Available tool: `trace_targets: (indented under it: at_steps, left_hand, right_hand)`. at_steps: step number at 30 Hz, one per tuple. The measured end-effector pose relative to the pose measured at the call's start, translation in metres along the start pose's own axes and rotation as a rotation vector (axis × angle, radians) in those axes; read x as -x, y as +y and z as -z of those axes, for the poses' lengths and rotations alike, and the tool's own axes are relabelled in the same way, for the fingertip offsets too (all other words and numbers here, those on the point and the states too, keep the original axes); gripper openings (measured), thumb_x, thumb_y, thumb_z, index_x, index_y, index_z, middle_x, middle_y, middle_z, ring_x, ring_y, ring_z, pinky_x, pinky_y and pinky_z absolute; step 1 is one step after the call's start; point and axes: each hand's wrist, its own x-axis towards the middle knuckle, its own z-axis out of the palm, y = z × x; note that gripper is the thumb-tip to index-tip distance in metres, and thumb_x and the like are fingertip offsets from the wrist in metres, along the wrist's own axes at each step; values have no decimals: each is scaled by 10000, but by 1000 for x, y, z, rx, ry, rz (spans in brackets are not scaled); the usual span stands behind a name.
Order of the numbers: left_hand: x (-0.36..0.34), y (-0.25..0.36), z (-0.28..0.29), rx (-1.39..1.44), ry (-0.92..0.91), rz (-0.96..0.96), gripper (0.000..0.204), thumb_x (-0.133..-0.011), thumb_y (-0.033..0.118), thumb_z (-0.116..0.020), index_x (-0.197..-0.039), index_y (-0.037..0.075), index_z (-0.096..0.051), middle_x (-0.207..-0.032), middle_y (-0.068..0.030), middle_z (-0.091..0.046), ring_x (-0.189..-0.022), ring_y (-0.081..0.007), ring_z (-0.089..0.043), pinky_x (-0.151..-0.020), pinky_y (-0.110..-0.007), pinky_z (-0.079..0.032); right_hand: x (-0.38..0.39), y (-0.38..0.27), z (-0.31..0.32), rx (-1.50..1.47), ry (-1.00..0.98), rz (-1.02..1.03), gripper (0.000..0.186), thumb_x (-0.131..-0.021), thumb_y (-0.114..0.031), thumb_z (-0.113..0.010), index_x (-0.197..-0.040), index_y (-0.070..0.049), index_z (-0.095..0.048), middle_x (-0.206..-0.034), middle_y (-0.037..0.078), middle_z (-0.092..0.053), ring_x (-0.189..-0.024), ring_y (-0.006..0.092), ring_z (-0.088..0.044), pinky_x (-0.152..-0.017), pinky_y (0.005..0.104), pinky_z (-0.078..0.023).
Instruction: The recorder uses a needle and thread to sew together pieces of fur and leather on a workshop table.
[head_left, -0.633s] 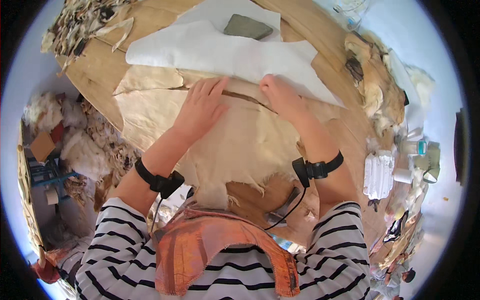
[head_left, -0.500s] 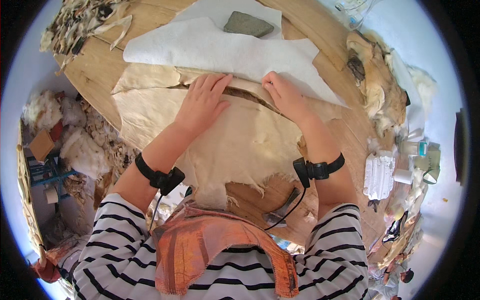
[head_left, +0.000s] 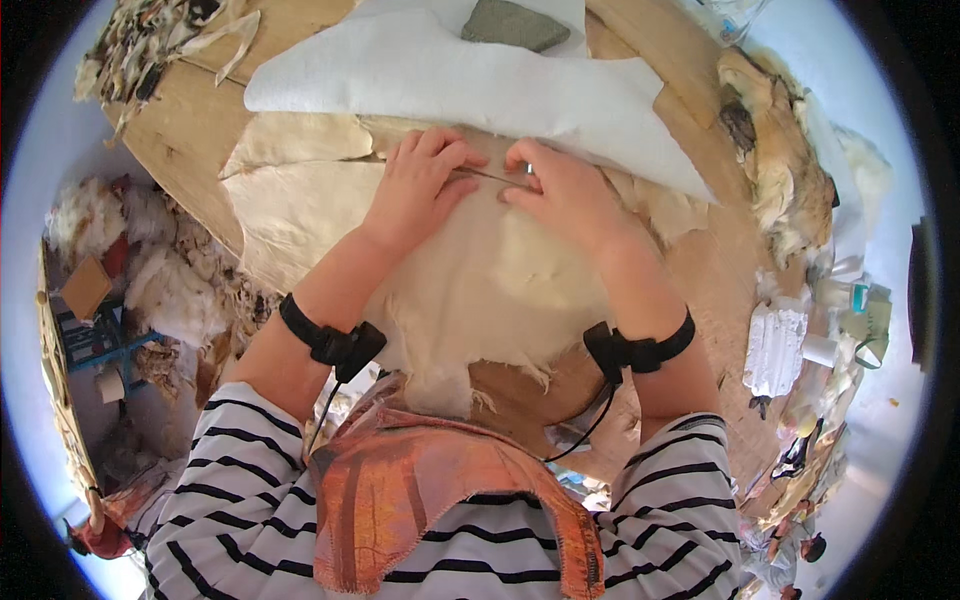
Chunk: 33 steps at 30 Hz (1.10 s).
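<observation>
A pale cream hide (head_left: 500,260) lies over the board, with a narrow dark seam between my hands where its near part meets a far strip. My left hand (head_left: 420,190) rests open across this seam, fingers on the far side, thumb apart on the near side. Facing it, my right hand (head_left: 570,195) has curled fingers on the hide's edge, forefinger beyond the seam and thumb nearer me. A tiny bright spot shows among the right fingers; I cannot make out what it is. Beyond my fingertips a white sheet (head_left: 450,85) covers the far strip.
A grey stone (head_left: 513,25) weighs down the white sheet. Fur scraps (head_left: 165,45) heap at the far left of the wooden board (head_left: 205,125). A tan fur pelt (head_left: 785,150) lies at the right, near a white block (head_left: 775,350). Fluffy fleece (head_left: 175,305) fills the lower left.
The wide dark gap in the hide has narrowed to a thin line. My right hand has moved left and nearer, toward my left hand. The view has shifted slightly.
</observation>
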Motion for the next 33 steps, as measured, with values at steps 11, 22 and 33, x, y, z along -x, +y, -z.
trace_targets:
  at_steps: [11,22,33]
  left_hand:
    - [-13,-9,-12,88,45,137,118,-804,211,-785,-916,175,-773,-1003,-20,-647,-1026,-259,-592,-928,-427,-438]
    - [-13,-4,-11,76,63,170,95,-804,235,-773,-888,194,-785,-957,6,-657,-987,-247,-580,-928,-423,-413]
    - [-8,1,-11,70,54,173,91,-828,210,-727,-899,162,-758,-975,5,-640,-1029,-254,-556,-953,-408,-383]
  right_hand:
    - [-26,15,-3,-43,-100,-60,295,-814,-262,-759,-983,-44,-654,-920,133,-692,-867,266,-656,-758,396,-505]
    - [-34,26,0,83,72,252,135,-961,-221,-569,-1024,-141,-656,-991,68,-682,-953,314,-656,-800,443,-518]
    - [-40,19,-3,161,-42,350,240,-867,-226,-677,-1078,-140,-601,-1065,52,-651,-966,298,-644,-813,431,-522]
